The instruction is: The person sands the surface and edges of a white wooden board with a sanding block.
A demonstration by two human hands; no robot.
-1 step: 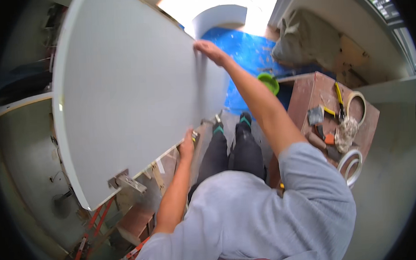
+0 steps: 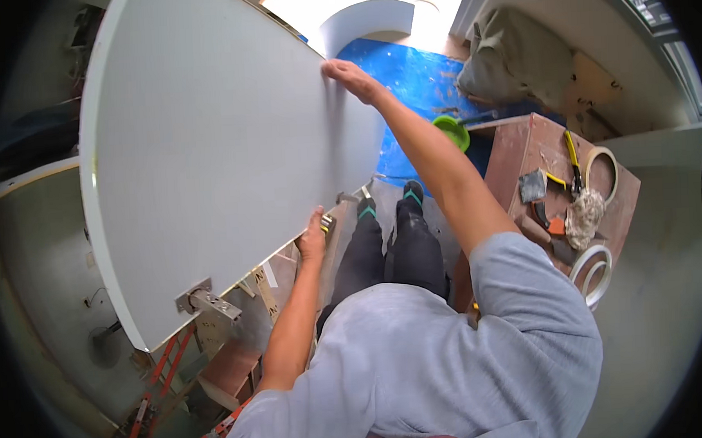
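A large pale grey door panel (image 2: 207, 147) stands tilted in front of me, reaching from the left toward the middle. My left hand (image 2: 313, 238) grips its near edge, with the thumb up against the face. A small black and yellow thing beside those fingers is too small to name. Higher up, my right hand (image 2: 353, 79) is closed over the panel's far right edge; its fingertips are partly hidden. A metal hinge (image 2: 206, 299) is fitted to the near edge at the lower left, its arm sticking out from the panel.
On the right, a wooden box (image 2: 513, 165) bears pliers (image 2: 572, 162), tape rolls (image 2: 596, 275), a crumpled rag (image 2: 584, 218) and a scraper. A green bowl (image 2: 451, 133) sits beside it. Blue sheeting (image 2: 415, 79) covers floor ahead. An orange ladder (image 2: 151, 392) stands lower left.
The door panel has shifted slightly to the left, and my right hand has moved slightly left and up with it. Both hands keep their hold. The view has also tilted a little.
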